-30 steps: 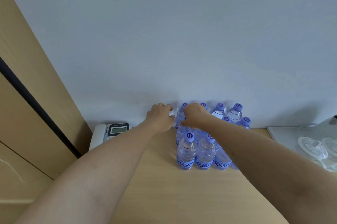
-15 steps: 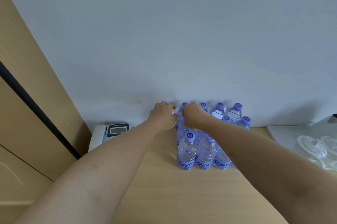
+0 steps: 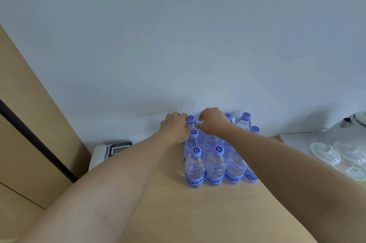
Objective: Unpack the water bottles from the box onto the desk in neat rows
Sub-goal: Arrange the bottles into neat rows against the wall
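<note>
While both bare forearms reach forward over the wooden counter [image 3: 162, 213], the water bottles [image 3: 215, 165] stand upright on it in a tight block, near the far wall [image 3: 178, 35]. The nearest row shows four bottles side by side, each with a blue label low on the body; two of them show a purple cap, and the right forearm covers the tops of the others. More rows stand behind this one, close together, up to the wall.

The left hand [image 3: 175, 127] is at the far left corner of the block. Its fingers are curled beside the neck of the far corner bottle [image 3: 191, 121], and it seems to grip that bottle, though the contact is partly hidden. The right hand [image 3: 213, 122] is just beside it, over the next bottles of the far row, with fingers bent downward; whether it holds a bottle cannot be told, because the hand hides what is under it. The two hands are almost touching.

At the left, a desk telephone [image 3: 111, 150] lies on the counter near a wooden panel [image 3: 29, 124]. At the right, a white tray [image 3: 297, 141] carries clear glass lids [image 3: 324, 152], and a kettle [image 3: 354, 124] stands at the far right edge.
</note>
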Demonstrator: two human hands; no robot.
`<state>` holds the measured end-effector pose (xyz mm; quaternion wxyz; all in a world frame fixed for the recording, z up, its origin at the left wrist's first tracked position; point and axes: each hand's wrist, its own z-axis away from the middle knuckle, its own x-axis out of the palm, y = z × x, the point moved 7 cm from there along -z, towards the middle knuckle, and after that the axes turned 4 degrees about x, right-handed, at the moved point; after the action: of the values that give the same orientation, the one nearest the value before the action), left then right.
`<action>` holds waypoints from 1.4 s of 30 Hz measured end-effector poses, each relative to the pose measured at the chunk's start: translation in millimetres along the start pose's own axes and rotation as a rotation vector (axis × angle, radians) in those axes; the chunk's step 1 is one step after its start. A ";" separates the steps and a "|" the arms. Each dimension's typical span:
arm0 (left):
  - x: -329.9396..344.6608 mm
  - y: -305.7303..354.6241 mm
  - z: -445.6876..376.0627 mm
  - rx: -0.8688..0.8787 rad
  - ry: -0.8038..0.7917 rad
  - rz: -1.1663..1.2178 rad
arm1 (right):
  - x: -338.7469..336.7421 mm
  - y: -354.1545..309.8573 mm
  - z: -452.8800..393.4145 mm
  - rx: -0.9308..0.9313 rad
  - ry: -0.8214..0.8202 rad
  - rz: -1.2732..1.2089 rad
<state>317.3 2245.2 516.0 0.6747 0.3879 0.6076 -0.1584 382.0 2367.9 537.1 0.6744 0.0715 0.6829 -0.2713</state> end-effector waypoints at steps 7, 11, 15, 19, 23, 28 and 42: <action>2.3 16.2 -4.2 0.016 -0.006 -0.001 | 3.1 32.0 5.9 0.061 0.020 0.211; 5.1 17.8 -5.4 -0.004 -0.008 0.000 | 15.5 33.7 5.9 0.024 -0.069 0.193; 9.9 21.6 -5.6 -0.014 -0.020 0.004 | 17.2 31.1 5.9 -0.002 -0.115 0.243; 12.8 24.3 -4.9 -0.016 -0.025 0.003 | 18.4 33.7 3.6 -0.017 -0.128 0.218; 15.8 26.2 -3.6 -0.004 -0.038 -0.023 | 15.3 40.1 3.9 0.013 -0.097 0.153; 17.0 23.4 -3.5 -0.008 -0.052 -0.040 | 18.2 34.0 4.2 -0.026 -0.127 0.233; 16.8 21.5 -4.6 -0.008 -0.063 -0.055 | 14.2 31.4 1.4 -0.064 -0.112 0.227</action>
<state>332.3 2266.8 507.4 0.6903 0.3630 0.5974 -0.1867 396.7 2389.8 514.9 0.7398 0.1115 0.6400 -0.1751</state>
